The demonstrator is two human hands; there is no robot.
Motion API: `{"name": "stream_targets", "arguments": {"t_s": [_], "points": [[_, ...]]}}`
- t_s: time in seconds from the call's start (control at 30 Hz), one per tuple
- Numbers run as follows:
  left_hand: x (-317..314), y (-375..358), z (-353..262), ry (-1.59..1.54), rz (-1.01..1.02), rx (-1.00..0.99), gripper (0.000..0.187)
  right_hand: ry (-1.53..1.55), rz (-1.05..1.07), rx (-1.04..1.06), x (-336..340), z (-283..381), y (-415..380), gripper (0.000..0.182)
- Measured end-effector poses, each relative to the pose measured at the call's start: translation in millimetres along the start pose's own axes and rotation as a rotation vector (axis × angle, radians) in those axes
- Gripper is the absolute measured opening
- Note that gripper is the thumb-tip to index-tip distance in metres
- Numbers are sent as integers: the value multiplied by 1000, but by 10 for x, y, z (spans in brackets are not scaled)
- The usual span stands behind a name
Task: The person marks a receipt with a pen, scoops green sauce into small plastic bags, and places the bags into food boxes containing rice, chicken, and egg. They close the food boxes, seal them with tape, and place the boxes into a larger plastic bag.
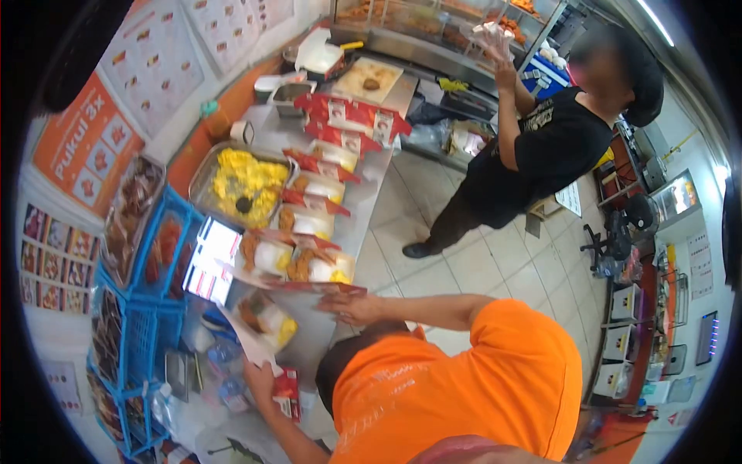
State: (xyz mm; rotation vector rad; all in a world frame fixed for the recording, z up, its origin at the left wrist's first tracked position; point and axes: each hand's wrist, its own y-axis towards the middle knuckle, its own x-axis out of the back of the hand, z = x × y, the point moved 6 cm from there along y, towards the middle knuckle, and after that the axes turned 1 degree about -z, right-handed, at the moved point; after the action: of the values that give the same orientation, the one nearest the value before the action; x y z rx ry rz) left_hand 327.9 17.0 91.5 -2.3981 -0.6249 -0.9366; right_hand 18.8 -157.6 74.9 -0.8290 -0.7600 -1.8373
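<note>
A paper meal box [246, 340] lies in front of me on the counter, with white rice, fried food and yellow egg [286, 332] inside. My left hand [259, 377] is closed on the box's pale near flap. At the box's far side, the fingers of my right hand [348, 307] are bent against its red edge [328, 288]; slight blur softens them. Beyond it stand several filled red-and-white boxes [313, 220] in a row, lids up. Next to them sits a metal tray [202, 185] of scrambled egg [247, 182].
Blue baskets [158, 325] and a bright screen [212, 259] stand along the left. Folded red cartons [340, 116] and a cutting board [367, 81] lie farther along the counter. A co-worker in black [553, 139] stands on the tiled floor, holding clear plastic [495, 42].
</note>
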Motion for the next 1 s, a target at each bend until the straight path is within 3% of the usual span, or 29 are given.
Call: {"name": "stream_targets", "arguments": {"t_s": [0.1,0.23,0.3,0.33,0.43,0.5,0.57,0.6,0.63,0.67,0.73,0.83,0.9,0.93,1.0], "points": [[-69,-113,-205,-341,-89,69,57,-21,40,-39,-14,-135,20,63],[-328,-119,-315,-223,-224,85,56,-29,-43,87,59,-198,62,62],[-472,-208,-373,-190,-5,276,53,165,-25,55,87,-272,74,62],[-482,-215,-361,-189,-19,299,53,181,-11,71,12,-375,111,62],[-533,-370,-490,312,-31,-21,47,296,-60,20,-70,-488,64,62],[-375,-539,-818,186,22,127,47,391,33,-70,-206,-705,33,61],[-375,-619,-618,205,-67,92,46,302,27,-98,187,-520,136,56],[-245,-707,-826,59,-79,90,46,361,-119,-69,327,-419,185,54],[-304,-632,-530,136,118,244,79,325,-127,-13,263,-478,179,54],[-183,-688,-660,162,-106,34,43,361,-114,14,324,-406,199,54],[-58,-666,-697,97,-97,-84,41,355,-123,33,386,-280,200,52],[56,-527,-931,-67,-165,-60,42,391,-119,66,366,-156,260,51],[34,-454,-992,-110,-141,-74,47,386,-225,135,462,-34,337,51],[-19,-422,-938,-114,-139,-62,47,391,-213,132,499,63,408,51],[-145,-406,-915,80,-166,-245,54,407,-387,311,704,376,575,56]]}}
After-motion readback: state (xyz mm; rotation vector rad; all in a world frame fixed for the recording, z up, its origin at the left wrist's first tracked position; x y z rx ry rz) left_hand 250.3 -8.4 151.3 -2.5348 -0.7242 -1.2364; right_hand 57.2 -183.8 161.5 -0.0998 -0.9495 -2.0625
